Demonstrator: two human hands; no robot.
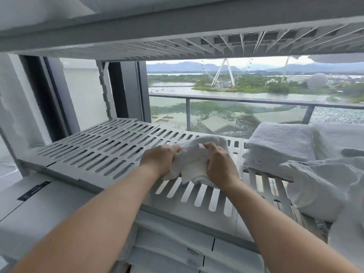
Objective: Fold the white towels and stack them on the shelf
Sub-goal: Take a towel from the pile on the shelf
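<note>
Two hands, the left hand and right hand, are clamped by curled fingers on a crumpled white cloth towel lying on the slotted white plastic shelf.

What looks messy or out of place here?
The small white towel in the middle of the shelf is bunched up, not folded flat. On the right, a loose towel lies rumpled and seems to hang over the shelf's front edge, beside a neat folded stack.
</note>
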